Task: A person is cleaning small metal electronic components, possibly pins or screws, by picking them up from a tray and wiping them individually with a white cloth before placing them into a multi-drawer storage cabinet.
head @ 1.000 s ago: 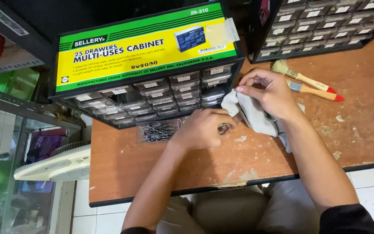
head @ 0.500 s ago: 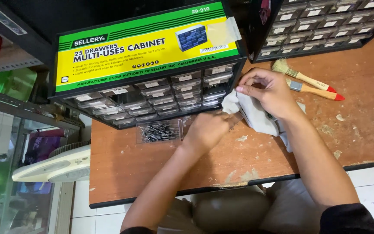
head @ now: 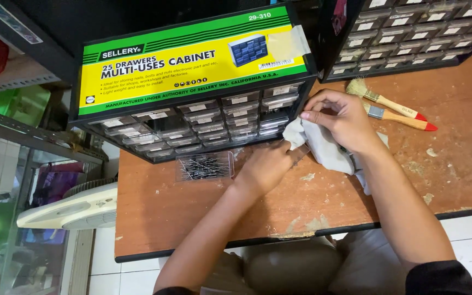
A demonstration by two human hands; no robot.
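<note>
My right hand (head: 341, 120) is closed on a crumpled white cloth (head: 323, 148), just in front of the drawer cabinet (head: 192, 60) with the green and yellow label. My left hand (head: 267, 166) lies on the wooden table (head: 203, 218) with its fingers curled around a small clear plastic piece (head: 301, 155) that meets the cloth. The hand hides most of that piece. A clear drawer of thin metal pins (head: 204, 166) rests on the table just left of my left hand.
Two paint brushes with wooden handles and red tips (head: 394, 109) lie to the right of my right hand. A second drawer cabinet (head: 411, 33) stands at the back right. A white fan (head: 72, 210) sits below the table's left edge, beside glass shelving.
My left hand has shifted a little to the right, closer to the cloth. The right hand and the pin drawer stay where they were.
</note>
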